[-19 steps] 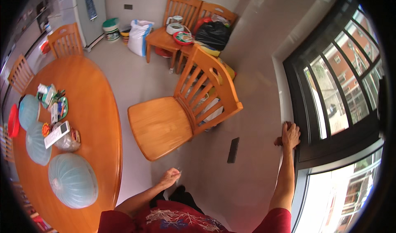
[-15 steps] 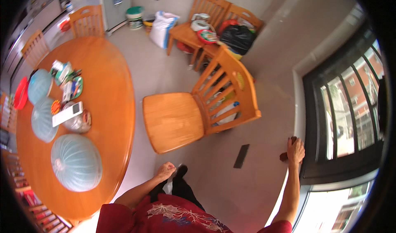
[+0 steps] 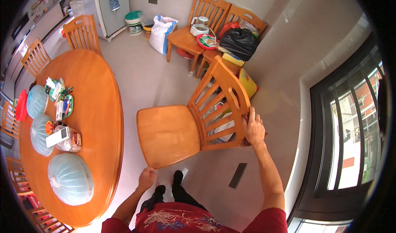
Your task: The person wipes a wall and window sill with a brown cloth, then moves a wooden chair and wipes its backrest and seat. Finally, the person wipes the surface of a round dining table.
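Head view, looking straight down: our right hand (image 3: 255, 129) grips the top corner of the wooden chair (image 3: 167, 135) at centre frame, fingers wrapped over the end of its slatted backrest. Our left hand (image 3: 146, 177) hangs low just below the seat's front corner, near the edge; we cannot tell whether it touches the wood, nor whether its fingers are curled or loose.

The chair lies directly ahead of us, between both hands, its seat toward the left of the frame and its backrest toward the right. The backrest's top rail runs diagonally from upper centre down to our right hand. The right hand is the one already on the chair; the right arm reaches up from the lower right, nearly straight, while the left forearm comes in bent from the lower edge.

Our dark-socked feet (image 3: 168, 187) stand on the pale floor just below the seat. At left, the round wooden table (image 3: 97, 121) carries blue mesh food covers (image 3: 70, 178) and small packets. More chairs piled with bags (image 3: 240, 43) fill the upper centre, and a dark-framed window (image 3: 346, 142) runs down the right.
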The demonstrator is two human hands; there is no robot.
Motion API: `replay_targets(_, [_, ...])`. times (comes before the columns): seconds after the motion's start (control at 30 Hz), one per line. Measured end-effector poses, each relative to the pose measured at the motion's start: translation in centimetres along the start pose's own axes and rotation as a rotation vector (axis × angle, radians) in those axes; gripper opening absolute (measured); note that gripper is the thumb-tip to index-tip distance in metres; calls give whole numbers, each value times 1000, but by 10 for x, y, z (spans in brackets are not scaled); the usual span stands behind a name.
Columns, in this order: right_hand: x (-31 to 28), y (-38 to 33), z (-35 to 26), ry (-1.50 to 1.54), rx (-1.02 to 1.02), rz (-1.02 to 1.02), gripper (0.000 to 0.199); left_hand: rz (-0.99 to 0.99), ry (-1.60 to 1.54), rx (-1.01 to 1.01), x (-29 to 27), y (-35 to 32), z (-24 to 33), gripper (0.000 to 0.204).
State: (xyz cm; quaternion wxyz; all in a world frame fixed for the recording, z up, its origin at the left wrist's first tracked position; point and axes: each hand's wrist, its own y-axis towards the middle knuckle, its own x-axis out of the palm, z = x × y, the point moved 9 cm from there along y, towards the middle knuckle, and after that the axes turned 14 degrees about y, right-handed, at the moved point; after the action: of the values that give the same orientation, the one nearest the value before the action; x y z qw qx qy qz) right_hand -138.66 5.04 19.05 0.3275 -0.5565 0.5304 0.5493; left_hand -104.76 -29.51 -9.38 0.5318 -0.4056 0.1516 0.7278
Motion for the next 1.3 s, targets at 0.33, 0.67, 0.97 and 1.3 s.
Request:
replay_targets(0.33, [35,160,-73,-275,-267,21,59,-120,5,-163,10,9,-14,27])
replay_targets(0.67, [79,250,-80,320,-202,-195,60,-193,-48,-182,32,28,-36,29])
replay_targets(0.97, [14,75,-5,237,-96,-32,53,-187,-88,-196,65,101,-77,31])
replay_targets(1.3, [34,57,34,667,294,-207,26,-62,-31,-765,54,118,-141,56])
